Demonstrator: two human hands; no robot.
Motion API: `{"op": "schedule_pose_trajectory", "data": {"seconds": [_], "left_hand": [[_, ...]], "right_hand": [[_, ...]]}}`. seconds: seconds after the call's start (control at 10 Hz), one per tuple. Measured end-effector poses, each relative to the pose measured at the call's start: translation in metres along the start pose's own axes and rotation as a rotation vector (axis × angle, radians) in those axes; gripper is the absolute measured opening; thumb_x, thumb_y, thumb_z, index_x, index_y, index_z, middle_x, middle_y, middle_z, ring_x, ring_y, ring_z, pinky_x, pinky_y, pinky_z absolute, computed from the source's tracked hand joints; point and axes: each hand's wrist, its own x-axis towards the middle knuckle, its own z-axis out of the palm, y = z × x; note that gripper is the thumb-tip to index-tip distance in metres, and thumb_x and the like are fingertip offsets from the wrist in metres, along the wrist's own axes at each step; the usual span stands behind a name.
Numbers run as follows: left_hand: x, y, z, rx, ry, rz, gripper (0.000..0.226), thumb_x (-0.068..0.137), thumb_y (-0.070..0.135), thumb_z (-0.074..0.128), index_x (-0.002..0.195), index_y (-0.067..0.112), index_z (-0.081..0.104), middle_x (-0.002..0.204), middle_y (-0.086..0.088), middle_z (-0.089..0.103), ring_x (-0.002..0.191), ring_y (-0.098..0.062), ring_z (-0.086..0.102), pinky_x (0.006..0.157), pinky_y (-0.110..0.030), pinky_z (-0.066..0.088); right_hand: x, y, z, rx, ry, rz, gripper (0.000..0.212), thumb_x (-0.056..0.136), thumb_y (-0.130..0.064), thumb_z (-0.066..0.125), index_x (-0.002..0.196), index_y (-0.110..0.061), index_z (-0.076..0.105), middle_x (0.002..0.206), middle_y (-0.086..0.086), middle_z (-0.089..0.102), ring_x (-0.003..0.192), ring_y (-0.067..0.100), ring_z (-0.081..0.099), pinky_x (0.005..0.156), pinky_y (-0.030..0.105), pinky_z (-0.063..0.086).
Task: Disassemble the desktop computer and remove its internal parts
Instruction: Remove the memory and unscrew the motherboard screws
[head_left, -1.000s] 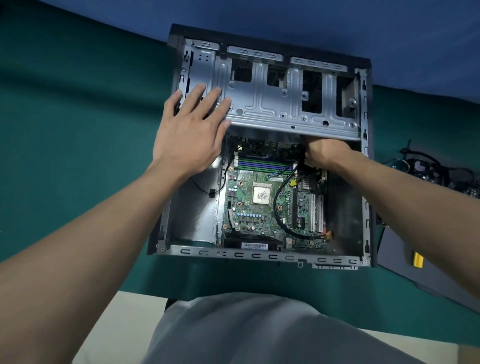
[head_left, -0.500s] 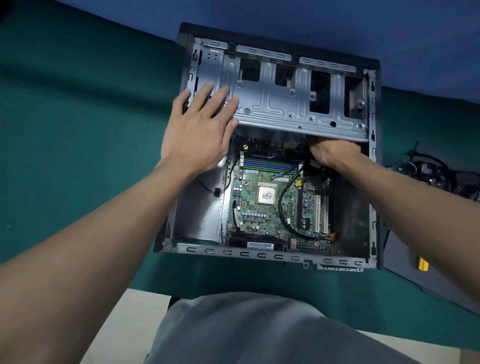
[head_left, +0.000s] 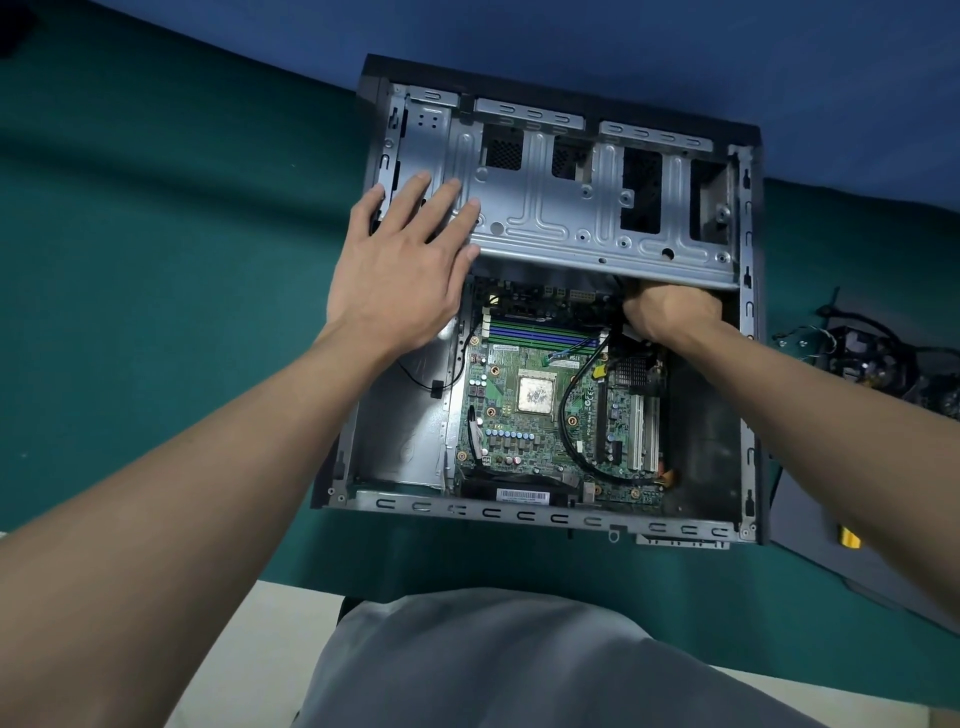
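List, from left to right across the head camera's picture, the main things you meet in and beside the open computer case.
left hand → silver chip → right hand → tangle of black cables

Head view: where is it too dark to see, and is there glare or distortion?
Head view: shadow under the drive cage hides fingers of the right hand; the case floor shows soft glare; the wide lens stretches both forearms; motherboard sharp.

Left hand (head_left: 400, 270) flat, fingers spread; right hand (head_left: 670, 312) knuckles-up, fingertips out of sight.
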Motion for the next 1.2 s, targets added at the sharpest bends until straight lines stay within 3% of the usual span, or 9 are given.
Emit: {"op": "schedule_pose_trajectory", "data": {"seconds": [0.2,0.3,0.5,0.6,0.7,0.8,0.9,1.1,1.2], "left_hand": [[0.0001,0.0005,-0.0004,-0.005,-0.001,0.000,0.049,0.103,0.041,0.019,0.147,0.024,0.032,0.155,0.001,0.031,0.145,-0.022,0.019,0.116,-0.048,0.015],[-0.0002,0.0003,-0.0005,-0.004,-0.002,-0.003,0.049,0.103,0.041,0.018,0.147,0.024,0.032,0.155,0.001,0.031,0.145,-0.022,0.019,0.116,-0.048,0.015],[0.0000,0.0007,-0.0005,-0.004,-0.005,-0.003,0.050,0.103,0.042,0.018,0.148,0.024,0.032,0.155,0.001,0.031,0.146,-0.022,0.018,0.116,-0.048,0.014],[0.0002,0.0007,-0.0007,-0.005,-0.009,-0.003,0.050,0.103,0.042,0.017,0.148,0.024,0.031,0.155,0.001,0.031,0.146,-0.022,0.018,0.116,-0.048,0.014],[-0.0002,0.0008,-0.0008,-0.002,-0.005,-0.003,0.050,0.103,0.042,0.018,0.148,0.024,0.032,0.155,0.001,0.031,0.146,-0.022,0.018,0.116,-0.048,0.014],[-0.0003,0.0005,-0.0011,-0.006,-0.004,0.000,0.050,0.103,0.041,0.018,0.148,0.023,0.032,0.155,0.001,0.031,0.146,-0.022,0.019,0.116,-0.048,0.015],[-0.0006,0.0010,-0.0014,-0.010,-0.005,-0.001,0.050,0.103,0.041,0.019,0.148,0.023,0.032,0.155,0.001,0.031,0.145,-0.022,0.019,0.116,-0.048,0.014],[-0.0004,0.0004,-0.0013,0.000,-0.006,0.000,0.050,0.103,0.041,0.018,0.147,0.023,0.032,0.155,0.001,0.031,0.145,-0.022,0.019,0.115,-0.048,0.015],[-0.0001,0.0004,-0.0010,0.002,-0.010,-0.001,0.050,0.103,0.041,0.017,0.148,0.024,0.031,0.155,0.001,0.030,0.146,-0.022,0.018,0.115,-0.048,0.015]], "right_hand": [[-0.0013,-0.0047,0.0016,0.050,0.100,-0.013,0.030,0.098,-0.031,0.039,0.073,-0.016,0.044,0.063,0.001,0.045,0.052,0.019,0.038,0.057,0.031,0.031],[-0.0018,-0.0046,0.0018,0.075,0.057,0.024,0.028,0.094,-0.020,0.043,0.066,-0.014,0.041,0.062,0.004,0.047,0.052,0.020,0.039,0.059,0.030,0.031],[-0.0060,-0.0033,-0.0033,0.078,0.046,-0.008,0.043,0.100,-0.049,0.029,0.078,-0.016,0.043,0.074,0.005,0.049,0.056,0.022,0.040,0.059,0.031,0.034],[-0.0047,-0.0030,-0.0030,0.119,0.051,-0.014,0.032,0.100,-0.037,0.034,0.096,-0.012,0.053,0.085,0.014,0.058,0.061,0.025,0.046,0.064,0.031,0.036],[-0.0023,-0.0046,-0.0012,0.076,-0.008,0.021,0.044,0.100,-0.042,0.032,0.093,-0.008,0.058,0.087,0.012,0.063,0.059,0.022,0.047,0.070,0.035,0.041],[-0.0018,-0.0033,-0.0004,0.109,0.063,0.021,0.045,0.099,-0.051,0.028,0.088,-0.013,0.049,0.068,0.003,0.047,0.054,0.018,0.037,0.067,0.035,0.035],[-0.0011,-0.0033,-0.0001,0.113,0.024,0.026,0.031,0.098,-0.032,0.037,0.099,-0.011,0.058,0.082,0.008,0.058,0.065,0.024,0.051,0.066,0.034,0.035],[-0.0034,-0.0047,0.0003,0.124,0.028,0.047,0.036,0.101,-0.039,0.035,0.086,-0.011,0.053,0.074,0.006,0.053,0.054,0.020,0.039,0.070,0.034,0.036],[-0.0024,-0.0020,0.0015,0.138,0.036,0.039,0.028,0.097,-0.028,0.039,0.085,-0.008,0.055,0.075,0.009,0.057,0.054,0.021,0.042,0.068,0.035,0.039]]}}
